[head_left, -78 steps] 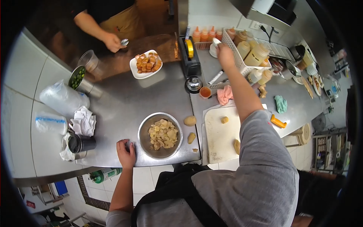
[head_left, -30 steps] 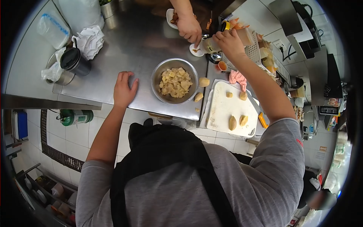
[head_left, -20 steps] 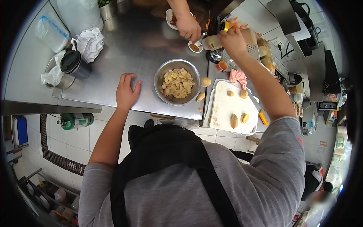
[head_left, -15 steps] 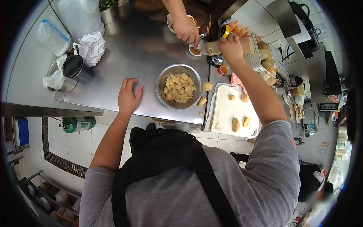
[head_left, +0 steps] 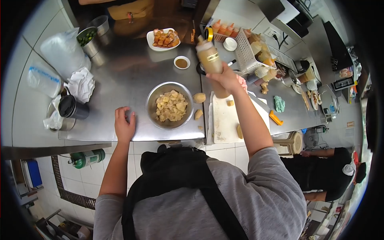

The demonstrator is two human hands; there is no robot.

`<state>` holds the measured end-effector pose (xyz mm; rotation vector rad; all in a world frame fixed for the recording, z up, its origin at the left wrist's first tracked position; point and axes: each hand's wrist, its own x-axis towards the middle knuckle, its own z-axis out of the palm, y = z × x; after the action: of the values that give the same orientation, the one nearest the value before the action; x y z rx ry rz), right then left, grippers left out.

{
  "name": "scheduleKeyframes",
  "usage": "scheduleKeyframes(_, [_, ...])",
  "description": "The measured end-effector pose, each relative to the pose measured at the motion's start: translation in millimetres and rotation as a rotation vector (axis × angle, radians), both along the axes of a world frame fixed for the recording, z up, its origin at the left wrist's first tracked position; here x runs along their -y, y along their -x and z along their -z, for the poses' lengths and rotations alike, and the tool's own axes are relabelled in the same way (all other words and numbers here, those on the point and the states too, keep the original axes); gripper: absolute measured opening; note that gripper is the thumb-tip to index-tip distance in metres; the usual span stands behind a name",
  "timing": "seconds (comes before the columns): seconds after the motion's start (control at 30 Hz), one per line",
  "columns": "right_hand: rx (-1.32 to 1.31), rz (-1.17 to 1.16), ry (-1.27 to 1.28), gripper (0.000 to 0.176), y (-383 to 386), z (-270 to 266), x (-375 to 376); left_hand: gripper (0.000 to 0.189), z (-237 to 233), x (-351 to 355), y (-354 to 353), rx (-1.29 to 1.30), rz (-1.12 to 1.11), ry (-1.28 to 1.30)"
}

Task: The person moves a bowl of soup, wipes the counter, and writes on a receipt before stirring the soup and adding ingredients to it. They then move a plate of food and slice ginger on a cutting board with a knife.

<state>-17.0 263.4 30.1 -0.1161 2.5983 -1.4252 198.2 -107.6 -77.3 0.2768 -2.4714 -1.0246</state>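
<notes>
My right hand [head_left: 228,80] grips a tan squeeze bottle [head_left: 210,58] upright above the counter, just right of a steel bowl [head_left: 154,94] filled with cut yellowish pieces. My left hand [head_left: 124,125] rests flat on the steel counter [head_left: 124,76] near its front edge, left of the bowl. A small white dish of brown sauce [head_left: 182,62] stands beyond the bowl. Peeled tuber pieces [head_left: 199,98] lie between the bowl and a white cutting board [head_left: 224,124].
A plate of fried pieces [head_left: 163,38] sits at the far side, in front of another person's apron. A white basket of sauce bottles [head_left: 250,52], a pot of green chillies [head_left: 86,40], plastic bags [head_left: 62,52], a black cup [head_left: 72,109] and an orange-handled tool [head_left: 275,117] surround the work area.
My right hand has pulled the squeeze bottle back from the small sauce dish and stood it upright. The other person's hand has withdrawn from the dish. My left hand stays on the counter.
</notes>
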Motion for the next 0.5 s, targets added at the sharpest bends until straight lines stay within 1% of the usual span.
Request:
scheduleKeyframes(0.07, [-0.326,-0.02,0.139,0.062,5.3,-40.5,-18.7,0.025,0.8,-0.8,0.5,-0.004,0.006,0.008])
scheduleKeyframes(0.13, [-0.57,0.093,0.096,0.063,20.8,-81.8,-47.9,0.025,0.8,-2.5,0.8,0.036,-0.02,0.021])
scheduleKeyframes(0.2, [-0.788,0.309,-0.411,0.07,40.1,-111.1,-85.3,0.025,0.7,-3.5,0.9,0.038,-0.024,0.032])
scheduleKeyframes(0.23, [-0.781,0.311,-0.407,0.07,56.1,-107.6,-108.0,0.025,0.8,-4.0,1.0,0.036,-0.031,0.037])
scheduleKeyframes(0.3, [-1.017,0.42,-0.352,0.071,82.5,-86.3,-146.0,0.025,4.4,-3.0,1.1,0.034,-0.028,0.039])
scheduleKeyframes(0.33, [-1.009,0.42,-0.349,0.071,84.2,-80.5,-153.5,0.025,5.6,-2.8,1.2,0.024,-0.025,0.035])
scheduleKeyframes(0.4, [-0.703,0.645,-0.455,0.072,88.3,-71.2,-165.4,0.026,5.4,-3.9,1.7,0.03,-0.03,0.039])
scheduleKeyframes(0.43, [-0.647,0.693,-0.519,0.071,90.8,-67.1,-171.0,0.026,5.4,-4.1,1.9,0.033,-0.033,0.039])
scheduleKeyframes(0.47, [-0.638,0.694,-0.518,0.071,92.9,-67.6,-172.8,0.026,4.4,-4.5,3.1,0.04,-0.031,0.043])
scheduleKeyframes(0.5, [-0.63,0.638,-0.388,0.068,94.1,-68.9,-176.3,0.026,4.2,-5.0,3.1,0.02,-0.032,0.049])
